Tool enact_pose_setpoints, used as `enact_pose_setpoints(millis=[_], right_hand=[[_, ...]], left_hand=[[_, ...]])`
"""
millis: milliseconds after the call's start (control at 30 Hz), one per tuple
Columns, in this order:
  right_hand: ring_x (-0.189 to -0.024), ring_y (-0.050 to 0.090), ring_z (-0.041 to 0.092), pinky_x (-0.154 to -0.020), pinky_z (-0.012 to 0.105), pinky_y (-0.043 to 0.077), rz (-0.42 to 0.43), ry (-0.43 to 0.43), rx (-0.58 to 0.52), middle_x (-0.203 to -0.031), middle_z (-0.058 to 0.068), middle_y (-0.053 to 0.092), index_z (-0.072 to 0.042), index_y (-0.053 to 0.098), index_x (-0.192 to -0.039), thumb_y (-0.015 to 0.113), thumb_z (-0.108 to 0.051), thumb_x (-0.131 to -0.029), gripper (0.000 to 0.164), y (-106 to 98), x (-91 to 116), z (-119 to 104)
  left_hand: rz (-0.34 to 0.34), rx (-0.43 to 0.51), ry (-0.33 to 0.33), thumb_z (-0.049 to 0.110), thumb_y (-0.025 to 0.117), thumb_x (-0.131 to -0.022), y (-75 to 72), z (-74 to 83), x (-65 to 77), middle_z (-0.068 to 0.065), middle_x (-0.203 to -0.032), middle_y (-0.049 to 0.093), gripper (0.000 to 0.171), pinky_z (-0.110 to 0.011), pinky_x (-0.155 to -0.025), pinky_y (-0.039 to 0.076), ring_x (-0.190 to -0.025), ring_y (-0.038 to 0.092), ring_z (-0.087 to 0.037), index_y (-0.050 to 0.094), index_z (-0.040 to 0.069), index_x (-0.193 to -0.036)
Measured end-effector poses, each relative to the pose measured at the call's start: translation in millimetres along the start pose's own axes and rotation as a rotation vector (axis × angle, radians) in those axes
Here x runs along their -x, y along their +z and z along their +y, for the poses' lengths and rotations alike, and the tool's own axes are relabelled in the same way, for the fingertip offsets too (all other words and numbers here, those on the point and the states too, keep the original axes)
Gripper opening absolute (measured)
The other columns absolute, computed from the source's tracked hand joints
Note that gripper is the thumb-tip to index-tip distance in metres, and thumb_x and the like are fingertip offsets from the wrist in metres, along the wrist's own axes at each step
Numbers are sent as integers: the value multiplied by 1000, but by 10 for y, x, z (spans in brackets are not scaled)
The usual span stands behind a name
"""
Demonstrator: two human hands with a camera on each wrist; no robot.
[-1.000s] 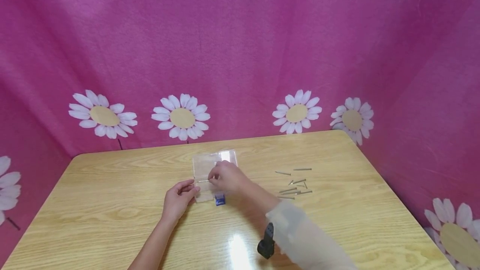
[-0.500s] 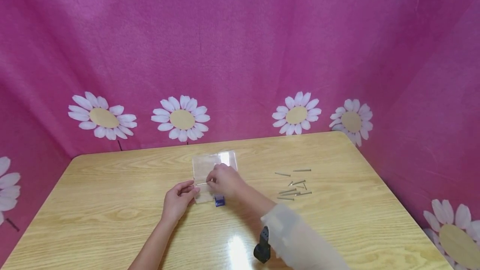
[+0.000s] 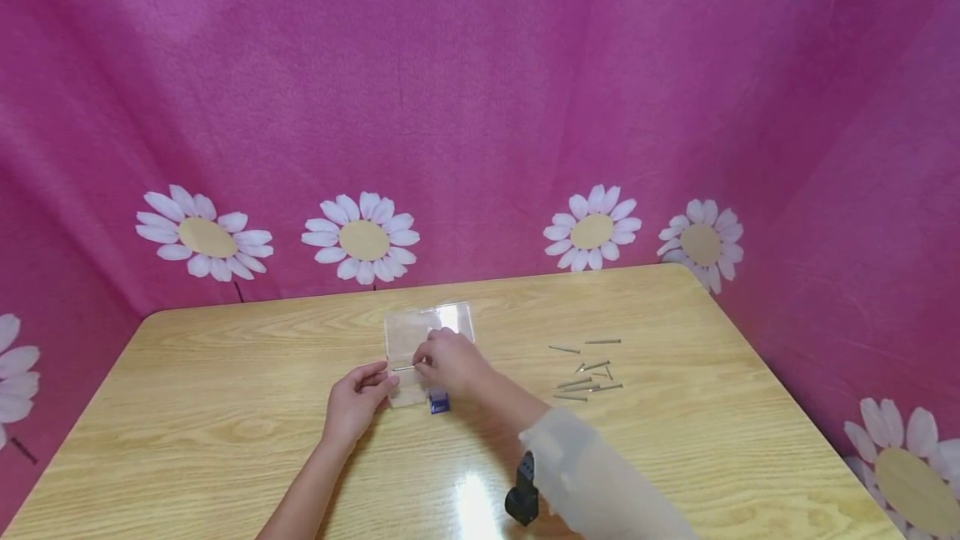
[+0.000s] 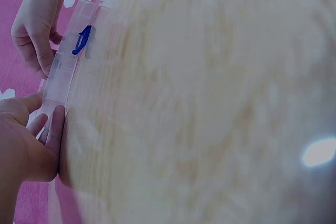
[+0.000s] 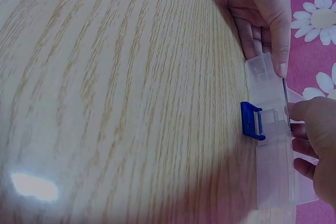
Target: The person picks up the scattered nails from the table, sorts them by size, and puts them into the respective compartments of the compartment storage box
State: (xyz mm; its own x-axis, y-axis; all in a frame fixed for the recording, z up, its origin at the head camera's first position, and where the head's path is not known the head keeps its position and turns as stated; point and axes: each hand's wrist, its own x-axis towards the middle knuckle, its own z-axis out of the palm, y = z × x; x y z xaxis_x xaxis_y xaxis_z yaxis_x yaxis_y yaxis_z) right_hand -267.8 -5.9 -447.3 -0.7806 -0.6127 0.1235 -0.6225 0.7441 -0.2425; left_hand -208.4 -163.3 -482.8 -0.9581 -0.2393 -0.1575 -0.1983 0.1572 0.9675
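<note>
Head view: I observe the left hand (image 3: 356,402) at the left end of the box (image 3: 407,395), thumb and fingers bent around that end with a small gap between them. The right hand (image 3: 453,365) is nearly closed, pinching one nail (image 3: 403,368) that lies crosswise over the box. The lid (image 3: 405,332) stands open on the far side; the blue clasp (image 3: 439,403) is at the front. The box sits on the table (image 3: 225,423), with wood showing between it and the far edge, and again between it and the loose nails (image 3: 596,367) to the right. The curtain (image 3: 480,107) closes off the far side just behind the table edge.

Left wrist view: the left thumb and fingers bracket the box end, touching it. The right hand points down at the box, fingers bent; its pinch cannot be made out from here.

Right wrist view: the nail runs along the box between the hands. The right thumb and forefinger have one end, the other fingers loosely bent. The left thumb reaches the opposite end; whether it touches the nail, I cannot tell.
</note>
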Motion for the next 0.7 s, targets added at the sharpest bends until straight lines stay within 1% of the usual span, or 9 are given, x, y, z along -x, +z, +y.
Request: enact_pose_setpoints(millis=[267, 433, 600, 700], right_hand=[[-76, 49, 8, -67, 21, 41, -11, 9, -9, -81, -7, 59, -22, 69, -90, 58, -29, -83, 15, 26, -25, -1], [-77, 50, 9, -69, 21, 42, 11, 3, -19, -83, -6, 60, -21, 70, -91, 58, -28, -84, 16, 52, -15, 16], [-83, 52, 10, -76, 23, 44, 61, 21, -100, -87, -4, 62, -19, 70, -92, 56, -27, -84, 18, 52, -1, 41], [-84, 53, 10, -77, 23, 45, 77, 32, -147, -88, -4, 61, -19, 69, -93, 56, -28, -84, 18, 31, 10, 62]], left_hand=[[8, 30, 12, 10, 66, -77, 6, -24, -13, -11, -95, 60, 38, -16, -59, 51, -66, 55, -1, 56, -1, -113], [8, 36, 12, 9, 66, -77, 11, -36, -17, -10, -92, 60, 38, -17, -58, 51, -65, 55, -2, 56, -1, -112], [3, 34, 10, 11, 67, -77, 17, -41, -20, -11, -94, 59, 39, -17, -58, 51, -66, 55, -3, 56, -1, -113], [3, 33, 11, 11, 67, -77, 15, -49, -21, -11, -95, 59, 39, -17, -59, 51, -66, 55, -3, 56, -1, -113]])
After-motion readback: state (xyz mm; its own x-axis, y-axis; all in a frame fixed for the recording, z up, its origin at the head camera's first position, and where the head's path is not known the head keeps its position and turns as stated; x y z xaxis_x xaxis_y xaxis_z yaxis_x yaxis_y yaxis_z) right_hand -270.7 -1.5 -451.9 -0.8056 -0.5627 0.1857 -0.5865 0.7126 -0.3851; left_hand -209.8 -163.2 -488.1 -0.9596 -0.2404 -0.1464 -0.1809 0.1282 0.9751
